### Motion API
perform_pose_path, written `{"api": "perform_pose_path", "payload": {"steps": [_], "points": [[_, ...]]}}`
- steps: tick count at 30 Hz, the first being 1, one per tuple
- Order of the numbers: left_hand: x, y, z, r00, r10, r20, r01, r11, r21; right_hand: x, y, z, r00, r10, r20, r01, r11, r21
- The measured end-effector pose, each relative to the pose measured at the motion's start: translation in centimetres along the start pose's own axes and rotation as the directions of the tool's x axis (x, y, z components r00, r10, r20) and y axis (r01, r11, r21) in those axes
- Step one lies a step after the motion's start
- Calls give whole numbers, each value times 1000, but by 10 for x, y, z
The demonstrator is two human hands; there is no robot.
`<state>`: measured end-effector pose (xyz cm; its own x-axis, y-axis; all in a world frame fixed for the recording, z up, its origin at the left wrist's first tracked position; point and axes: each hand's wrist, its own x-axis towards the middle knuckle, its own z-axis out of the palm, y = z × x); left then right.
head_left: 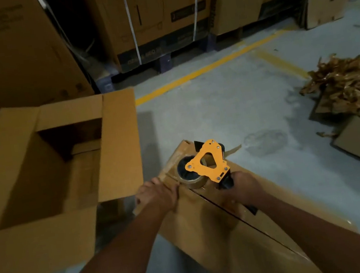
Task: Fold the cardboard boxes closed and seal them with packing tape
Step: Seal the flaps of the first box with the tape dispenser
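**Ana:** Both forearms (120, 248) come up from the bottom edge, stretched forward and drawing together. What are the hands doing?

**Ben:** Her left hand (157, 195) lies palm down on top of the closed box (207, 236). Its fingers are relaxed and hold nothing, and it presses the flap just left of the tape roll (190, 177).

**Ana:** And the other one?

**Ben:** Her right hand (242, 185) is wrapped round the black handle of the orange tape dispenser (208, 162). The dispenser sits on the box top just ahead of both hands, near the far end.

**Ana:** What about the seam?

**Ben:** A dark seam (231, 214) between the flaps runs from under the right hand back toward the wrist. A loose tail of tape (234, 149) sticks out beyond the dispenser.

**Ana:** What's around them?

**Ben:** An open box (30, 180) stands left of the left hand, flaps spread. Well apart to the right of the right hand, crumpled brown scraps (347, 82) lie on the grey floor (240, 109). Far ahead are a yellow line (200, 71) and stacked cartons (157, 12).
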<state>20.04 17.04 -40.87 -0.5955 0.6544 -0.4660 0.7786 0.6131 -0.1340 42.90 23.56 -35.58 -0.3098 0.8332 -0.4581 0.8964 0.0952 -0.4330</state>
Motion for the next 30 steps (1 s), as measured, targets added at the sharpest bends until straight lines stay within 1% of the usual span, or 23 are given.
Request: {"api": "perform_pose_path", "payload": {"steps": [1, 3, 6, 9, 10, 12, 13, 14, 15, 16, 18, 20, 21, 23, 26, 27, 28, 30], "points": [[-7, -11, 5, 1000, -4, -6, 4, 1000, -3, -11, 2, -1, 1000, -3, 13, 3, 1000, -1], [-14, -34, 11, 999, 47, -26, -47, 999, 10, -33, 4, -1, 999, -22, 37, 21, 1000, 19], [-23, -51, 8, 992, 123, -18, -122, 992, 18, -61, 8, 4, 998, -47, 30, 43, 993, 107], [-46, -59, 7, 985, 146, 93, -147, 989, 5, -82, 8, 9, 999, -45, -10, 46, 988, 150], [-56, -65, 12, 982, 134, 135, -139, 990, 27, -87, 8, 11, 999, -38, -1, 38, 988, 149], [-73, -83, 30, 982, 59, 178, -65, 998, 27, -96, 7, 17, 998, -47, 40, 41, 991, 127], [-77, -93, 39, 983, 25, 181, -24, 1000, -5, -100, 6, 22, 997, -55, 47, 50, 993, 111], [-81, -101, 44, 981, 23, 193, -12, 998, -58, -104, 5, 26, 997, -70, 41, 66, 993, 95], [-85, -106, 45, 976, 57, 209, -28, 990, -137, -109, 2, 28, 995, -89, 33, 86, 993, 80], [-85, -110, 48, 967, 128, 221, -77, 971, -226, -114, -3, 29, 993, -117, 23, 115, 991, 75], [-92, -111, 50, 938, 258, 229, -133, 883, -450, -122, -15, 27, 983, -185, 22, 184, 982, 51], [-103, -113, 51, 924, 295, 243, -92, 788, -608, -125, -25, 26, 967, -249, 56, 250, 968, -27], [-109, -113, 47, 916, 298, 270, -57, 760, -647, -126, -31, 26, 969, -240, 54, 244, 967, -74], [-117, -115, 41, 894, 307, 325, -14, 745, -667, -127, -39, 29, 980, -198, 17, 198, 965, -173], [-121, -119, 32, 872, 310, 377, 50, 712, -701, -135, -55, 35, 982, -184, -52, 155, 924, -350], [-124, -120, 27, 880, 300, 369, 58, 703, -709, -138, -60, 37, 976, -202, -77, 155, 905, -397], [-124, -122, 27, 905, 276, 322, 58, 671, -739, -140, -63, 40, 969, -222, -105, 156, 885, -439], [-125, -125, 24, 969, 137, 205, 90, 577, -812, -148, -67, 46, 966, -218, -137, 127, 867, -482]]}}
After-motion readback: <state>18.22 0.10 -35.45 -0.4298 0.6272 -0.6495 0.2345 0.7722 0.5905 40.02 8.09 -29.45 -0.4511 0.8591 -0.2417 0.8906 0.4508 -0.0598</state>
